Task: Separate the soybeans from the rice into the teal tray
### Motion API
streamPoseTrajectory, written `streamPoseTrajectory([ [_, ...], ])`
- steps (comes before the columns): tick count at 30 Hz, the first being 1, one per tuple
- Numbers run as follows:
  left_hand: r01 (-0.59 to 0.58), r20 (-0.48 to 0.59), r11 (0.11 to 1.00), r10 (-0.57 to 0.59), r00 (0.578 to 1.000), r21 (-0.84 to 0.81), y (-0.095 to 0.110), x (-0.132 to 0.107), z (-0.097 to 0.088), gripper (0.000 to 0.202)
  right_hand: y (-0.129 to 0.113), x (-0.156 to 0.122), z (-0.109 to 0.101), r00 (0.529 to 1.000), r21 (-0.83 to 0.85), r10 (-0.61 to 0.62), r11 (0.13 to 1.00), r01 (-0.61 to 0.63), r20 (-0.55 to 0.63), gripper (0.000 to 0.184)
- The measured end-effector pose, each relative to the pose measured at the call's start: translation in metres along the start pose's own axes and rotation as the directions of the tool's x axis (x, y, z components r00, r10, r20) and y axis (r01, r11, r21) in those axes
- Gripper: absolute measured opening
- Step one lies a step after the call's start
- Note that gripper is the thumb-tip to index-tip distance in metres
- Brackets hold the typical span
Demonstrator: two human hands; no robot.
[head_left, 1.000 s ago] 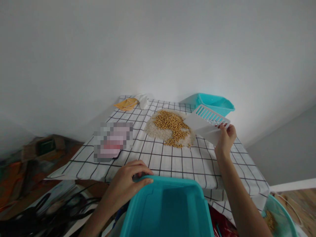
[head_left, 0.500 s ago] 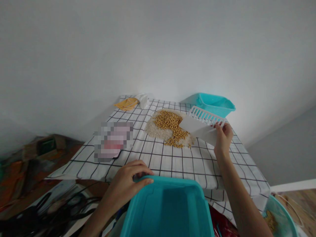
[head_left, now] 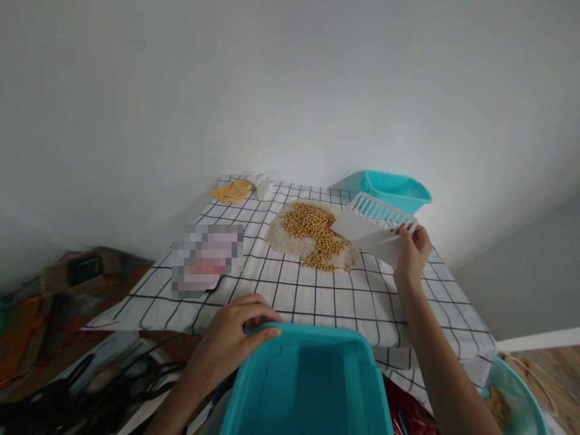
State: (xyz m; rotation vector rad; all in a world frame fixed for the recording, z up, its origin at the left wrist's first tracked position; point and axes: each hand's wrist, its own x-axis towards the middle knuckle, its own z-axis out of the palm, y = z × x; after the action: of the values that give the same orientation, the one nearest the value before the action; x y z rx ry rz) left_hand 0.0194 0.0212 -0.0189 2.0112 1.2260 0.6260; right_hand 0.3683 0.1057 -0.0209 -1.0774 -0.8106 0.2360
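My left hand (head_left: 233, 341) grips the near-left rim of a teal plastic tub (head_left: 312, 386) held against the table's front edge. My right hand (head_left: 411, 251) holds a white slotted plastic scoop (head_left: 371, 226) by its back edge, tilted, with its flat front edge at the right side of a pile of soybeans (head_left: 315, 232) lying on a bed of white rice (head_left: 283, 238). The pile sits on a black-and-white checked tablecloth (head_left: 317, 296).
A second teal tub (head_left: 394, 188) stands at the back right. A yellow cloth (head_left: 232, 191) and a white crumpled thing (head_left: 263, 183) lie at the back. A blurred-out pink patch (head_left: 206, 260) lies at left. Dark cables (head_left: 90, 386) clutter the floor at left. A teal basin (head_left: 516, 399) sits low right.
My right hand moved the scoop left and down against the pile's right side, then lifted it very slightly. My left hand and the near tub stayed put.
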Motion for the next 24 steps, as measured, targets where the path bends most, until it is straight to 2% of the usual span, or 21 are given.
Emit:
streamPoseTrajectory([
  [7, -0.002, 0.010, 1.000, 0.002, 1.000, -0.002, -0.0004, 0.0001, 0.0006, 0.009, -0.0006, -0.0022, 0.0022, 0.996, 0.000, 0.046, 0.999, -0.046, 0.076, 0.014],
  [24, -0.014, -0.010, 1.000, 0.014, 1.000, -0.002, -0.0024, 0.0009, 0.0016, 0.009, -0.0058, -0.0039, 0.0037, 0.993, -0.003, 0.037, 0.999, -0.037, 0.108, 0.014],
])
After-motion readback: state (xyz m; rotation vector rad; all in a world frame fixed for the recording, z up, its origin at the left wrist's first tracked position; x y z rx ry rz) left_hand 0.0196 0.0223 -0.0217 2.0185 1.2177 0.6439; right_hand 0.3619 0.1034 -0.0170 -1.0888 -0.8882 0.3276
